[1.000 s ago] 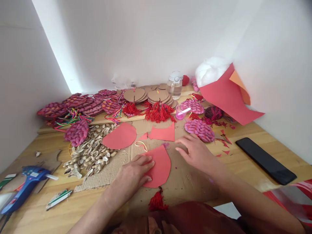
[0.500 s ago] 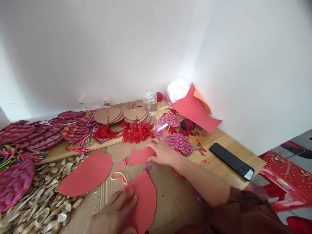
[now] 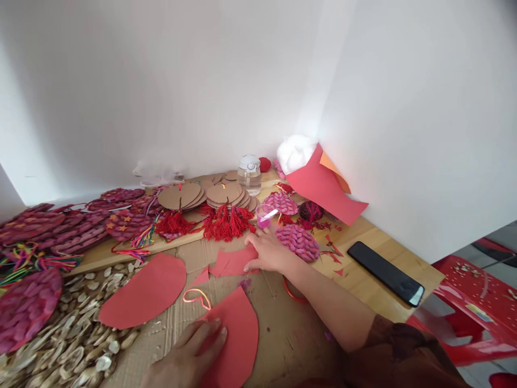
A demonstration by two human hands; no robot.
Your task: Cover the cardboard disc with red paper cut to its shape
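My left hand (image 3: 189,353) lies flat, fingers stretched, on a red paper half-round (image 3: 238,337) at the near edge of the corrugated cardboard sheet (image 3: 283,328). My right hand (image 3: 269,250) reaches forward and rests its fingers on a red paper offcut (image 3: 230,262) lying on the cardboard; the fingers look curved down onto the paper's edge. A larger red paper round (image 3: 145,291) lies to the left, and a thin orange loop (image 3: 196,295) sits between the pieces. Just right of my right hand is a pink woven piece (image 3: 299,241).
Pale shells (image 3: 76,345) heap at left beside more pink woven pieces (image 3: 60,229). Cardboard discs (image 3: 202,195), red tassels (image 3: 224,222), a clear bottle (image 3: 249,173) and a pink cup (image 3: 264,214) stand behind. Red paper sheets (image 3: 323,188) lean in the corner. A black phone (image 3: 385,272) lies right; a red stool (image 3: 476,312) stands beyond the table.
My right hand went from beside the half-round forward onto the red offcut. The view swung right, so the glue gun left the picture. My left hand stays on the half-round.
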